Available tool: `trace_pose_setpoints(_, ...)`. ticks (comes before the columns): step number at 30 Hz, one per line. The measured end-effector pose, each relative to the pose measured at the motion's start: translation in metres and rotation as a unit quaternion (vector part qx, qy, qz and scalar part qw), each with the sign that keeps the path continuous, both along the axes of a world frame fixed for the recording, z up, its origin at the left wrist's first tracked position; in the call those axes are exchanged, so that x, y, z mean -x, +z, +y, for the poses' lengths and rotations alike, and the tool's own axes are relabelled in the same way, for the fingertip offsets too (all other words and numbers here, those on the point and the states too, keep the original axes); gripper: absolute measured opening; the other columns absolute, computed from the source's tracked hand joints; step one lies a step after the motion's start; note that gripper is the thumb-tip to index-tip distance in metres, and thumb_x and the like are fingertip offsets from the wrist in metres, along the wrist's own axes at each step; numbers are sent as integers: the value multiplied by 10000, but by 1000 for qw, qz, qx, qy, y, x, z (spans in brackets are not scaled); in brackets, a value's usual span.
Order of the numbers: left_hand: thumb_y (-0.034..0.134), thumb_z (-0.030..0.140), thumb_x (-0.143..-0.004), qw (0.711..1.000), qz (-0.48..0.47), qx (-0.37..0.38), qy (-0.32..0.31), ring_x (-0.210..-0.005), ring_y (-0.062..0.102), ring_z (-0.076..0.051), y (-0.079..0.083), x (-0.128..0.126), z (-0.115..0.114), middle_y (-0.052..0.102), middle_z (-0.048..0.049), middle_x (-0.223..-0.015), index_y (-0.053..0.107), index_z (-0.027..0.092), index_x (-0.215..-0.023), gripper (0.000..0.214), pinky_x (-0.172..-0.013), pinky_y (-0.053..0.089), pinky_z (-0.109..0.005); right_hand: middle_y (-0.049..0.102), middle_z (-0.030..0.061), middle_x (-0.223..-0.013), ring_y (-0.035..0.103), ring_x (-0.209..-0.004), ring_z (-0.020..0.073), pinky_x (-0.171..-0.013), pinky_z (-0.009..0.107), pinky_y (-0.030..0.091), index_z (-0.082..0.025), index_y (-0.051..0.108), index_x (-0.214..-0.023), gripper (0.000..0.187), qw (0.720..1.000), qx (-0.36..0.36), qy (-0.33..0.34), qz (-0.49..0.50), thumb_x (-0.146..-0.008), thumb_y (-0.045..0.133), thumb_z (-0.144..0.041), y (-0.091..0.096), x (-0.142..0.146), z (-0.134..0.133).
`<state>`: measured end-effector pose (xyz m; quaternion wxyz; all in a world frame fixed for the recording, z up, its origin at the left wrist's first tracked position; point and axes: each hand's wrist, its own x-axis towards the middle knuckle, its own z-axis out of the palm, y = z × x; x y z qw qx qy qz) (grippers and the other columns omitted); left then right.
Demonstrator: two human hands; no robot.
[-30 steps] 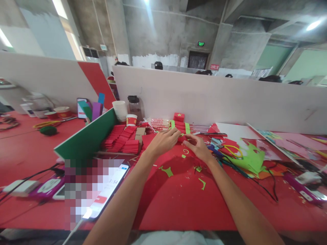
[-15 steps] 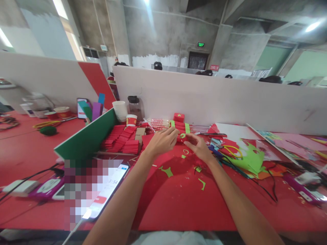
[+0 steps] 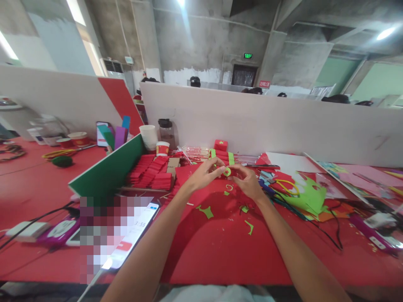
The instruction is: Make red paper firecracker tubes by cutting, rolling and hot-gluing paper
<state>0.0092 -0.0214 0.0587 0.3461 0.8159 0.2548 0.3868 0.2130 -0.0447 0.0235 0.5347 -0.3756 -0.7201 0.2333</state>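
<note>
My left hand (image 3: 206, 174) and my right hand (image 3: 246, 181) meet above the red table, with fingertips closed on a small light-green ring (image 3: 227, 171). The ring looks like cut paper or foam; its exact material cannot be made out. Just behind the fingers sits a bundle of red rolls (image 3: 221, 155) with light-green bands. Beyond it stands a red block (image 3: 221, 145) bearing a light star. Below my hands lie a thin green curl (image 3: 229, 187) and several green scraps, among them a larger piece (image 3: 206, 212) and an angled strip (image 3: 249, 227).
Folded red pieces (image 3: 146, 170) are stacked at left behind a green board (image 3: 107, 167). A lit phone (image 3: 135, 235) lies by my left forearm. Right of my hands are yellow-handled scissors (image 3: 287, 186), a cut green sheet (image 3: 310, 193) and cables. A white partition (image 3: 270, 121) closes off the back.
My left hand has turned and its thumb now reaches towards the right hand. The green ring faces me more openly between both hands' fingertips.
</note>
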Motion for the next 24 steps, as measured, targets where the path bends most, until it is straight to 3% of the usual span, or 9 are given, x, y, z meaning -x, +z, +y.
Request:
trace_pose_setpoints(13,528,491,-890,1000,-2,20,-3,-731,575,-124,-4,-3,1,630,-41,-928,530,181,-972,321,-653,469,-263,699,58,-1102,634,-1043,245,-937,376,477,-239,691,-1074,294,1000,-4,-12,-27,-809,705,-365,-1,0,-1)
trace_pose_setpoints(24,433,453,-943,997,-10,54,-45,-799,614,-140,0,0,0,629,-46,-916,520,190,-997,283,-727,505,-296,703,57,-1070,637,-1027,243,-915,360,481,-232,696,-1052,294,1000,1,-9,-13,-794,729,-370,-1,0,0)
